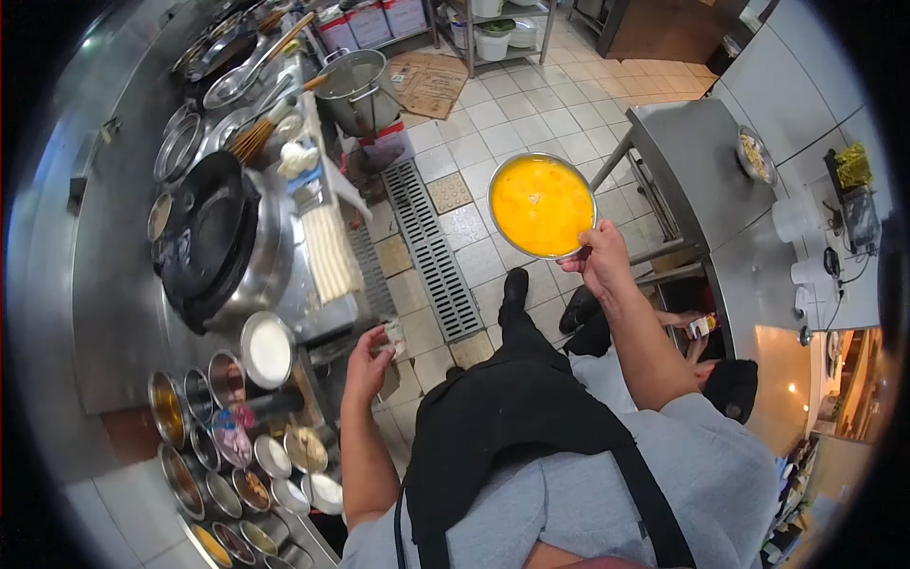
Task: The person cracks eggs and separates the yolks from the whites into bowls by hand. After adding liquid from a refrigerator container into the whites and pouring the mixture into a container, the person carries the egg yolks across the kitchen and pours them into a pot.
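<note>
My right hand [603, 263] grips the rim of a round metal bowl [493, 211], thumb over the edge and fingers beneath. Bright orange-yellow liquid [540, 204], looking like beaten egg, fills much of the bowl, with some froth on top. The bowl is held above the tiled floor in front of me. Lower and to the left, my left hand [368, 365] is closed in a pinch beside the counter edge. A small pale, crumpled-looking thing [394, 336] shows at its fingertips; its kind is unclear.
At left, a black wok [201, 223] sits on the stove near a bowl of white powder [267, 349] and several ingredient tins. A floor drain grate [431, 247] runs ahead. A steel table [687, 156] stands right. A co-worker [728, 389] crouches at lower right, close to my right arm.
</note>
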`<action>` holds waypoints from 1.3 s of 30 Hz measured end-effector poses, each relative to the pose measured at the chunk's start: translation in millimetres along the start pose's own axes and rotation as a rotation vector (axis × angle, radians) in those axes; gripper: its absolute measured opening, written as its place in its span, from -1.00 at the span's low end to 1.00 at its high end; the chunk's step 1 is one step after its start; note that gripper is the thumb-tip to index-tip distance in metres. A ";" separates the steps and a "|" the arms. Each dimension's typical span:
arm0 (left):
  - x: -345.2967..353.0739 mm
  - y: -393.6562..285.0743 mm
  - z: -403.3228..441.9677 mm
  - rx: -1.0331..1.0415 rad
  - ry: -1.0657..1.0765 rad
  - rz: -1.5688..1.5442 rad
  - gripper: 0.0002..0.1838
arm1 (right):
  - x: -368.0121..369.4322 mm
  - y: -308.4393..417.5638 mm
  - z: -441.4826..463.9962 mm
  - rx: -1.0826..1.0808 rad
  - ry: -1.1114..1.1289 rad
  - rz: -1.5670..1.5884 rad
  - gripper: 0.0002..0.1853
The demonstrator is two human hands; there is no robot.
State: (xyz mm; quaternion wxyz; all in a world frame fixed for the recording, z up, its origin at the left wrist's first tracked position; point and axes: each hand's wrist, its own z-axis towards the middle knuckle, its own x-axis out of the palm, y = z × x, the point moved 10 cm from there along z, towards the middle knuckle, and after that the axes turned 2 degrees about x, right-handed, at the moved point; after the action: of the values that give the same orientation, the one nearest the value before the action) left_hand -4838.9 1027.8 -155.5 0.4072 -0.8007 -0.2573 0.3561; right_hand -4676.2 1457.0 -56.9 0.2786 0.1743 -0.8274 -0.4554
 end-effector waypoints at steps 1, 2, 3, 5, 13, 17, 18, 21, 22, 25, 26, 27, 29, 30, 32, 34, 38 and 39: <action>7.3 -13.9 23.6 0.026 0.028 0.009 -0.46 | -1.6 6.8 15.4 0.003 -0.002 -0.003 -0.84; 15.5 -21.5 46.4 0.007 0.041 -0.028 -0.47 | -0.9 15.6 32.6 0.001 0.002 -0.005 -0.84; 22.5 -30.0 69.2 0.012 0.042 -0.029 -0.47 | 0.1 27.2 51.5 -0.004 0.002 -0.004 -0.84; 36.9 -23.1 102.0 -0.073 0.044 0.017 -0.44 | 1.8 47.5 83.3 0.011 -0.001 -0.018 -0.84; 68.3 129.3 124.2 -0.166 0.179 0.460 -0.58 | 19.4 126.4 252.4 -0.008 0.008 -0.019 -0.77; 89.2 200.4 97.8 -0.255 0.407 0.660 -0.54 | 47.2 165.7 334.9 -0.043 -0.023 -0.027 -0.75; 86.3 204.8 115.7 -0.327 0.375 0.622 -0.55 | 54.6 171.3 358.5 -0.034 0.000 -0.023 -0.75; 88.6 191.5 193.3 -0.308 0.394 0.624 -0.60 | 84.6 197.7 417.6 -0.064 -0.011 0.019 -0.73; 93.0 180.7 224.9 -0.250 0.424 0.667 -0.62 | 97.1 210.0 437.8 -0.079 -0.001 0.009 -0.73; 102.7 147.4 341.8 -0.021 0.589 1.006 -0.66 | 129.4 230.9 497.6 -0.069 -0.020 0.032 -0.72; 70.3 129.0 373.4 -0.415 0.379 0.504 -0.66 | 141.5 239.1 516.8 -0.074 -0.008 0.035 -0.72; 25.6 -8.4 395.7 -0.675 0.004 -0.012 -0.65 | 150.8 245.3 534.4 -0.079 0.001 0.039 -0.72; 23.1 1.1 490.2 -0.522 -0.073 -0.484 -0.61 | 167.6 256.8 575.5 -0.088 0.006 0.051 -0.72; 12.9 -37.8 523.0 -0.410 -0.074 -0.412 -0.60 | 176.1 261.9 597.9 -0.092 0.013 0.059 -0.72; -4.7 -122.0 588.7 -0.294 -0.082 -0.341 -0.60 | 191.3 270.4 648.3 -0.091 0.049 0.057 -0.73; -17.4 -176.0 640.9 -0.151 -0.165 -0.425 -0.58 | 207.2 281.6 691.7 -0.080 0.084 0.048 -0.74; -8.8 -199.9 704.7 -0.193 -0.139 -0.565 -0.55 | 249.0 309.7 774.1 -0.056 0.165 0.044 -0.73; -7.5 -198.8 712.0 -0.208 -0.162 -0.530 -0.54 | 261.5 319.6 793.6 -0.047 0.216 0.052 -0.73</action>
State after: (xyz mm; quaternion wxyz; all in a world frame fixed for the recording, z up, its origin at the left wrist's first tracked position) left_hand -5423.0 1462.9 -282.0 0.3798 -0.7120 -0.5244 0.2718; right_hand -5384.2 2003.8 -47.0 0.3818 0.1942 -0.7858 -0.4462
